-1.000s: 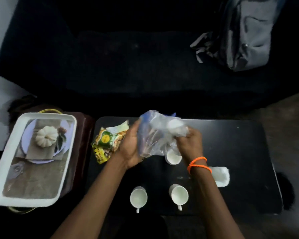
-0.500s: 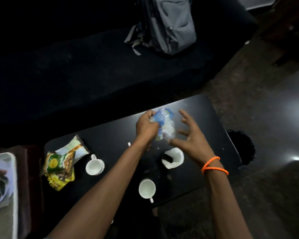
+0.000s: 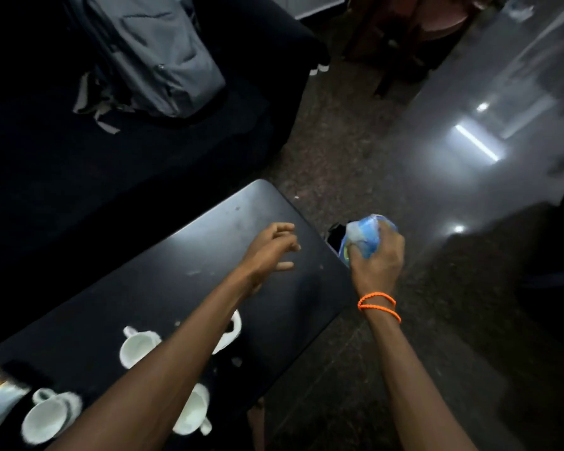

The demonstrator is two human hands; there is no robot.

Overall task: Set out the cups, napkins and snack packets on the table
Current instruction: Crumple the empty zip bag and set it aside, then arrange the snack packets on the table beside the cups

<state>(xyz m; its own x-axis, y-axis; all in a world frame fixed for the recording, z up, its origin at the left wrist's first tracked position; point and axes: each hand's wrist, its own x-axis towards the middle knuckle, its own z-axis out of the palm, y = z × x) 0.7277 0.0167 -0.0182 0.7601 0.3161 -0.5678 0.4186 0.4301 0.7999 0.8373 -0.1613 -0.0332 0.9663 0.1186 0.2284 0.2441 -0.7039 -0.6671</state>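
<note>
The right hand (image 3: 376,255) grips a crumpled blue-and-clear bag (image 3: 365,237) just past the table's (image 3: 183,255) right edge, over bare floor (image 3: 355,164). The left hand (image 3: 269,252) hovers, fingers spread, above the table's bare far end. 3 white cups (image 3: 48,418) sit near its front edge, blurred.

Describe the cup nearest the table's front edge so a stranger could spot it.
Start at the black table. Three white cups sit at its near left end. The one you want is lowest in view, beside the table's front edge, partly hidden under the left forearm, handle pointing toward the camera.
</note>
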